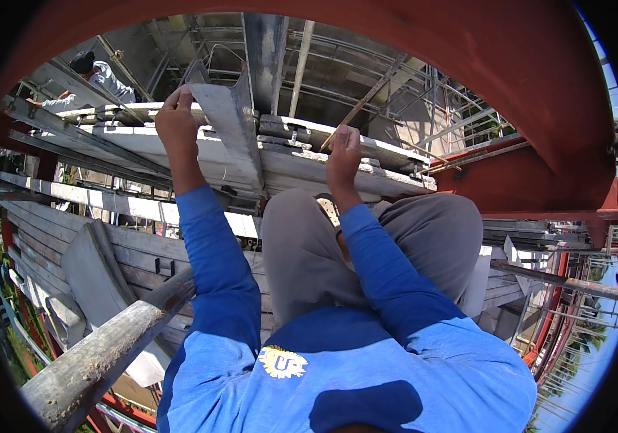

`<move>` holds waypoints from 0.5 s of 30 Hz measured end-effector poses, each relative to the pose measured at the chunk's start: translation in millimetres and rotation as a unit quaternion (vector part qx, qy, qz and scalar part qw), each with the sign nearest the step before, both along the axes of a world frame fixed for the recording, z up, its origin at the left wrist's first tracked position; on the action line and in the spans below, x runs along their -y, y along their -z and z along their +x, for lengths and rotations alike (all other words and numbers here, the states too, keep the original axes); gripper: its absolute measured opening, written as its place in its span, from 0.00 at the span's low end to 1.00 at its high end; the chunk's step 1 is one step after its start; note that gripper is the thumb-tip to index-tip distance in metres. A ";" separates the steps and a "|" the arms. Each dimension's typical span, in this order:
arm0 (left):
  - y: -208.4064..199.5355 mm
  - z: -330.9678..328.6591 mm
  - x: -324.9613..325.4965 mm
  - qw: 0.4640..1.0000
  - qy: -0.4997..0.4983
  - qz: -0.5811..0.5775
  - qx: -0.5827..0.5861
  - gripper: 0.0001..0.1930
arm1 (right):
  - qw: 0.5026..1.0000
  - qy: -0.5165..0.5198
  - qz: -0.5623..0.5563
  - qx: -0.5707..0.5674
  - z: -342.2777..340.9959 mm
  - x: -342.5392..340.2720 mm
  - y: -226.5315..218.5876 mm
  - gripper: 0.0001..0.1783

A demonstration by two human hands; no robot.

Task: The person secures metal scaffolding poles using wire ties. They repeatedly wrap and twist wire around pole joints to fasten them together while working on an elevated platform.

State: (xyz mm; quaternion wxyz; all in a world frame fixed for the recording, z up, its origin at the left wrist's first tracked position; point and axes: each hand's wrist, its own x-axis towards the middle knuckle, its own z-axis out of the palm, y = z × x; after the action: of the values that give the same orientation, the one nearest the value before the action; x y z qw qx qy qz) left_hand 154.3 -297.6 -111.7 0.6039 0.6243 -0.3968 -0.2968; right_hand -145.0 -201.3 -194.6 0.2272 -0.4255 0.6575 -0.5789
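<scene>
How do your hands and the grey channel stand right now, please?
Left hand at edge of grey channel. Right hand curled, hold unclear. Thick pole beside left sleeve, away from channel.

Weathered grey planks (143, 252), side by side, pale curved panel (94, 265) lying across them

Left hand (177, 119): raised, fingers at the edge of a grey panel (226, 123), far, left of centre. Right hand (345, 148): fingers curled, at a thin stick (370, 96). Grey trousers (309, 252): knees bent. Blue shirt (366, 361): emblem (282, 361) on chest. Red beam (496, 65): far and right. Round pole (99, 364): rough, near left. Planks (150, 251): left. Co-worker (112, 83): pale-sleeved, far left.
</scene>
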 end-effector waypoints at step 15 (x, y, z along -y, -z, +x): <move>-14.6 0.1 -19.6 0.989 0.147 0.007 0.031 0.18 | 0.267 -0.789 0.553 -0.019 89.7 0.9 169.4 0.29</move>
State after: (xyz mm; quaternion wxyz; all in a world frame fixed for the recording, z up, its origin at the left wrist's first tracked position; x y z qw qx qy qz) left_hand 154.4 -278.0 -97.1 0.5368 0.5722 -0.5009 -0.3654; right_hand -55.4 -202.2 -363.9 0.7402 -0.5175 0.1646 0.3964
